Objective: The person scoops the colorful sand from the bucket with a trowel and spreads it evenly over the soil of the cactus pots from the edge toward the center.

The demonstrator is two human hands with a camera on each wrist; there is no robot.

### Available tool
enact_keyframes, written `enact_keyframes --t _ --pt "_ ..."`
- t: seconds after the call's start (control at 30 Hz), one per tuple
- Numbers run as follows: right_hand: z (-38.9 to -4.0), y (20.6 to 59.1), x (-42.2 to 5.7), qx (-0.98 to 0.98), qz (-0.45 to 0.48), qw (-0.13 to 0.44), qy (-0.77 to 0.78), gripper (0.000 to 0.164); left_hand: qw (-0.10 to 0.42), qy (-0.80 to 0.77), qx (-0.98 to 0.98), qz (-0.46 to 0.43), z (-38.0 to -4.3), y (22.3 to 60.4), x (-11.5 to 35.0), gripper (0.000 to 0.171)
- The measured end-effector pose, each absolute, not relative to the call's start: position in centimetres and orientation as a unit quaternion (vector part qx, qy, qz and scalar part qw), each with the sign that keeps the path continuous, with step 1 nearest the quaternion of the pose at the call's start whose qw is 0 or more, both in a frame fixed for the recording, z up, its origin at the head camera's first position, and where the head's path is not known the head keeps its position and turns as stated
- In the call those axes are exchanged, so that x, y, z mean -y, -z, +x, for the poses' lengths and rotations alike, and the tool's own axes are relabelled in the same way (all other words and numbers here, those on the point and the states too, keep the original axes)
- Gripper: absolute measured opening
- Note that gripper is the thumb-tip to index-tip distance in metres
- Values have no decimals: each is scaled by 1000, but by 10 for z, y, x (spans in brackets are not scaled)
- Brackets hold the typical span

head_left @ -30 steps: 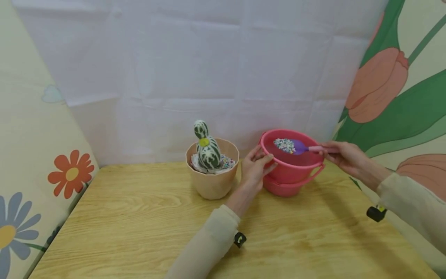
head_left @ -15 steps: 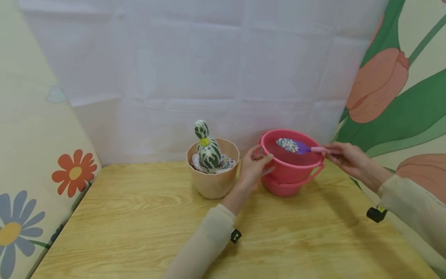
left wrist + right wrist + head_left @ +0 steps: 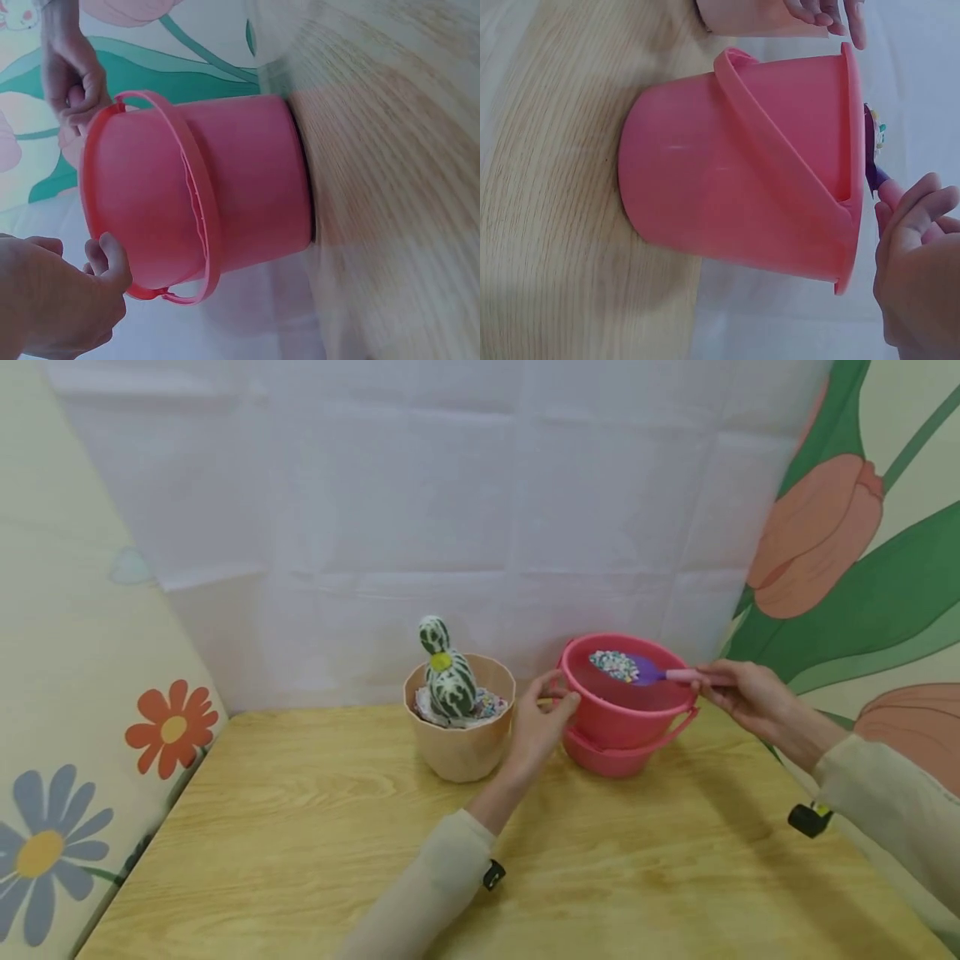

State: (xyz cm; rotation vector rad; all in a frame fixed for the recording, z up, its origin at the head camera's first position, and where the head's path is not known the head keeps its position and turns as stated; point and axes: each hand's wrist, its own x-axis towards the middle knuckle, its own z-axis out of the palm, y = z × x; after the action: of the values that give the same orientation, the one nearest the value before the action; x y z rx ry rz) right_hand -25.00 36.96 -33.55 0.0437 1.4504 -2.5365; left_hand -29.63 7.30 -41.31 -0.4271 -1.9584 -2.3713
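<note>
My right hand (image 3: 750,693) pinches the pink handle of a small toy shovel (image 3: 648,672). Its purple blade bears a heap of multicoloured pellets (image 3: 615,666) and is level just over the mouth of a pink bucket (image 3: 611,722). At the bucket's left rim is my left hand (image 3: 540,718), fingers loosely bent, fingertips right beside the rim in the right wrist view. To its left stands a beige planter (image 3: 459,752). In it a striped green-and-white cactus figure (image 3: 452,689) with a yellow band sits upright among white filling and coloured pellets.
Bucket and planter stand near the back of a wood-grain table (image 3: 300,835). A white sheet (image 3: 390,527) hangs behind them. Walls with painted flowers flank the table; the bucket's handle (image 3: 199,202) hangs down its outer side.
My left hand has drawn slightly left, its fingers easing off the bucket's rim. The loaded shovel has shifted only slightly over the bucket.
</note>
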Motion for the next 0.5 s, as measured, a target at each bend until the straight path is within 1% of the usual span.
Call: enact_keyframes --t 0.13,0.3,0.5 --pt "-248 329 -365 -493 15 108 863 29 43 758 632 -159 -287 408 -65 42" --pt "-245 324 -358 -492 15 109 864 31 53 768 614 -174 -277 404 -53 37" --pt "-242 322 -350 -504 -10 118 855 31 56 757 626 -176 -267 402 -39 37"
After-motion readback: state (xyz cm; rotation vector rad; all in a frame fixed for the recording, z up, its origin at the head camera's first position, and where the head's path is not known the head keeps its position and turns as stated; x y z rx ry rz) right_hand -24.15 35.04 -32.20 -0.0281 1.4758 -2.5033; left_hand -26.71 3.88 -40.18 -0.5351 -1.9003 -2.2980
